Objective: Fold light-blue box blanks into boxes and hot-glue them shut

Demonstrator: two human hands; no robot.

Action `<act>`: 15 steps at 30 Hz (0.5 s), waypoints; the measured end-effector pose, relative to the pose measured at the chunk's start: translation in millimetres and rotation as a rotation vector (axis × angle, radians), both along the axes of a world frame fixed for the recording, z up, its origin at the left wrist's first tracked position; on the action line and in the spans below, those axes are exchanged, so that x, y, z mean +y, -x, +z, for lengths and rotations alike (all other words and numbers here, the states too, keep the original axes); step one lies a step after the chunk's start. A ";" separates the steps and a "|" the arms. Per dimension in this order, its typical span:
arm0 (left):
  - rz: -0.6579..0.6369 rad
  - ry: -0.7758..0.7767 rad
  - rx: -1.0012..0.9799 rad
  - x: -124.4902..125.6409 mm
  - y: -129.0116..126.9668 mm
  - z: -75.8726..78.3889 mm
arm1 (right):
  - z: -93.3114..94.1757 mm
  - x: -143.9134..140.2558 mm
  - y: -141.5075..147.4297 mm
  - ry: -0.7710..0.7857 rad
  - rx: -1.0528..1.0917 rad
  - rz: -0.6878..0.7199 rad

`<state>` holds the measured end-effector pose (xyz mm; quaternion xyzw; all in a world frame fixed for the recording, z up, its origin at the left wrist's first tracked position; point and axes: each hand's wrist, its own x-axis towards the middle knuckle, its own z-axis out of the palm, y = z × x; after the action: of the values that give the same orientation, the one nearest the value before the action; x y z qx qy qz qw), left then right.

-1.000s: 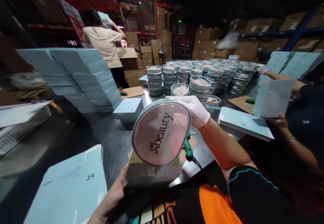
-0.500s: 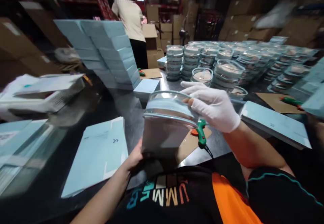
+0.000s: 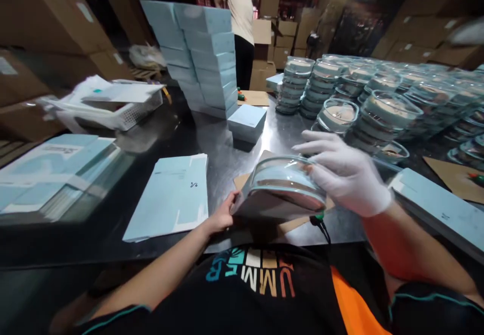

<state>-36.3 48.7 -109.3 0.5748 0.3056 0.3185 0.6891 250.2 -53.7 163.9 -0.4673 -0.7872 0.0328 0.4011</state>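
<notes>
A clear round lidded container point(image 3: 285, 176) is held tilted in front of my chest. Beneath it is a pale panel point(image 3: 260, 209), perhaps a side of a box. My left hand point(image 3: 224, 215), bare, grips that panel's left edge. In a white glove with some bare fingertips, my right hand point(image 3: 346, 176) has its thumb and a finger on the container's right rim, the other fingers stretched out. A green glue gun point(image 3: 319, 217) lies on the table behind the container, mostly hidden. Light-blue flat printed sheets point(image 3: 172, 193) are stacked to the left of my left hand.
Stacked light-blue boxes point(image 3: 207, 57) rise at the back left, with a small box point(image 3: 247, 123) nearer. Many clear containers point(image 3: 381, 93) crowd the right. A white basket point(image 3: 128, 108) and bundled blue sheets point(image 3: 56, 178) stand left. A person point(image 3: 242, 22) works behind the boxes.
My view has turned left, so the scene sits further right. The panel and container have tipped flatter, showing more of the container's side. Both hands keep their hold.
</notes>
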 end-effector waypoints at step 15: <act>0.175 -0.232 -0.020 -10.6 3.2 34.6 | -192.5 -30.0 17.9 0.052 0.260 -0.155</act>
<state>-39.5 38.1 -74.7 0.6183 0.3088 0.4165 0.5907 232.3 -83.8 -28.6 -0.5289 -0.6891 0.0822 0.4886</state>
